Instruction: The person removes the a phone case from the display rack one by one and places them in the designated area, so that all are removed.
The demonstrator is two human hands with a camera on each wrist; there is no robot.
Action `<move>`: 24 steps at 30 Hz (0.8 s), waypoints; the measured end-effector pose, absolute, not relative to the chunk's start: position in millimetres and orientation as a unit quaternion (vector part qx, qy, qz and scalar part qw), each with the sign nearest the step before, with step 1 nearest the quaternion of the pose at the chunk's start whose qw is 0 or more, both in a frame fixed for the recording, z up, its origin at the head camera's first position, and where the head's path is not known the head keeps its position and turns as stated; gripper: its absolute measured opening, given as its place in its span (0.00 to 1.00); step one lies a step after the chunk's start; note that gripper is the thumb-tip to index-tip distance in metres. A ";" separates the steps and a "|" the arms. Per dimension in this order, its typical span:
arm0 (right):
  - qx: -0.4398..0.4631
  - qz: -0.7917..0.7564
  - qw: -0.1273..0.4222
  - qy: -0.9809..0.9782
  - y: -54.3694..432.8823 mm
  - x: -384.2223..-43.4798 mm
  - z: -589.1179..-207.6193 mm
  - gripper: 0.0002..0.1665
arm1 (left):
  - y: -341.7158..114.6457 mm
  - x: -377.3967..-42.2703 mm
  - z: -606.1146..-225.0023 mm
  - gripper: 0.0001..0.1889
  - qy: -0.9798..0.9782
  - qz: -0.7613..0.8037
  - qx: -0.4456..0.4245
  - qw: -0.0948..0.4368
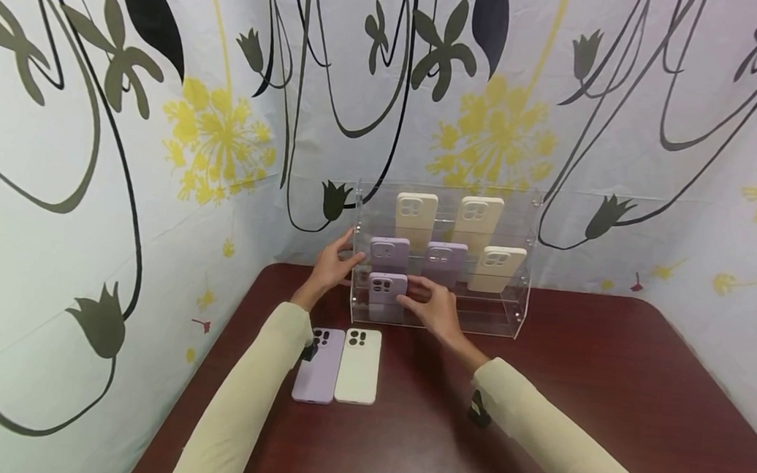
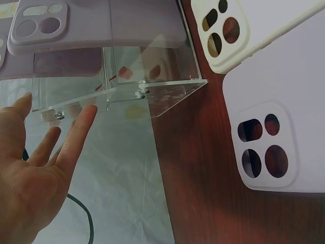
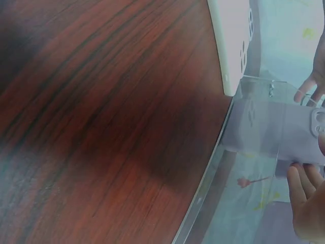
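Note:
My right hand (image 1: 438, 311) pinches the right edge of a lavender phone case (image 1: 385, 307), thumb in front and fingers behind. This case stands upright at the left end of the lowest front tier of a clear acrylic display rack (image 1: 487, 322), its camera cutouts at the top. Beside the rack's left side panel is my left hand (image 1: 332, 266), fingers extended along the panel's outside and thumb near its front edge. In the left wrist view, the left fingers (image 2: 78, 134) look straight. Just behind the pinched case stands another lavender case (image 1: 389, 249).
The middle tier also bears a lavender case (image 1: 446, 259) and a cream case (image 1: 498, 267). Two cream cases stand on the top tier. Before the rack, a lavender case (image 1: 319, 371) and a cream case (image 1: 357, 370) lie flat on the dark red wooden table (image 1: 593, 369). A patterned cloth hangs behind.

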State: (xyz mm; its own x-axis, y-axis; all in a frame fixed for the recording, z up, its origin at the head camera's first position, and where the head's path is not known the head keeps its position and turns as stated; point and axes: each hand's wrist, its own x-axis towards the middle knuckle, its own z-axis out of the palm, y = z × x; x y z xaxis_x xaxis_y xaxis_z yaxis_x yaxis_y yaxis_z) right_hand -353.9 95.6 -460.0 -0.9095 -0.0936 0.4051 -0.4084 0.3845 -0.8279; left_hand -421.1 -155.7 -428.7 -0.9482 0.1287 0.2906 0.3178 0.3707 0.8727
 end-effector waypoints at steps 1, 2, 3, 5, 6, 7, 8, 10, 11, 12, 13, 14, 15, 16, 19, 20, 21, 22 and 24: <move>0.154 0.533 0.151 -0.818 94.6 -354.5 -459.7 0.27 | -155.6 -420.9 -428.1 0.39 -0.827 -0.538 -0.136 0.091; 0.153 0.533 0.154 -0.818 93.7 -355.1 -459.4 0.26 | -155.5 -420.9 -427.7 0.39 -0.829 -0.534 -0.137 0.095; 0.154 0.530 0.159 -0.819 92.9 -355.8 -459.3 0.26 | -155.5 -420.8 -427.5 0.39 -0.831 -0.530 -0.137 0.098; 0.157 0.525 0.171 -0.819 91.9 -357.0 -459.2 0.24 | -155.6 -420.9 -427.8 0.39 -0.832 -0.529 -0.135 0.099; 0.158 0.522 0.178 -0.819 91.4 -357.8 -459.3 0.23 | -155.6 -421.1 -428.3 0.40 -0.831 -0.531 -0.133 0.097; 0.161 0.521 0.187 -0.817 91.2 -358.5 -459.1 0.22 | -155.6 -421.2 -428.7 0.40 -0.830 -0.534 -0.131 0.095; 0.161 0.519 0.193 -0.817 91.2 -359.0 -458.7 0.21 | -155.7 -422.1 -429.6 0.40 -0.829 -0.536 -0.130 0.094; 0.163 0.520 0.204 -0.813 91.4 -359.6 -457.6 0.20 | -155.4 -422.6 -429.7 0.40 -0.826 -0.541 -0.128 0.092; 0.162 0.520 0.207 -0.812 91.7 -359.8 -456.9 0.19 | -155.0 -422.6 -429.4 0.40 -0.825 -0.543 -0.128 0.092; 0.163 0.522 0.209 -0.811 91.9 -359.9 -456.2 0.18 | -154.5 -422.6 -429.0 0.40 -0.824 -0.544 -0.128 0.092; 0.163 0.524 0.210 -0.809 92.1 -359.9 -455.5 0.18 | -154.2 -422.6 -428.3 0.40 -0.825 -0.543 -0.127 0.093; 0.162 0.524 0.209 -0.810 92.2 -359.9 -455.0 0.17 | -153.9 -422.2 -427.5 0.40 -0.826 -0.540 -0.127 0.094; 0.162 0.522 0.210 -0.810 92.5 -360.0 -454.7 0.17 | -153.4 -421.6 -426.5 0.40 -0.826 -0.541 -0.126 0.094; 0.162 0.521 0.211 -0.811 92.7 -359.9 -454.0 0.17 | -153.1 -421.3 -425.9 0.40 -0.829 -0.537 -0.125 0.095; 0.163 0.520 0.213 -0.811 93.2 -359.7 -451.5 0.17 | -152.9 -420.7 -424.7 0.40 -0.832 -0.533 -0.122 0.097; 0.164 0.519 0.215 -0.811 93.3 -359.8 -450.6 0.18 | -152.9 -420.3 -424.5 0.40 -0.832 -0.533 -0.122 0.096; 0.164 0.518 0.217 -0.811 93.4 -359.8 -449.5 0.17 | -153.1 -420.5 -424.8 0.40 -0.833 -0.531 -0.121 0.097; 0.163 0.518 0.217 -0.811 93.4 -359.7 -448.0 0.17 | -153.3 -420.6 -424.9 0.40 -0.834 -0.529 -0.121 0.098; 0.163 0.515 0.221 -0.812 93.2 -359.7 -445.7 0.17 | -154.0 -420.9 -425.5 0.40 -0.838 -0.523 -0.119 0.101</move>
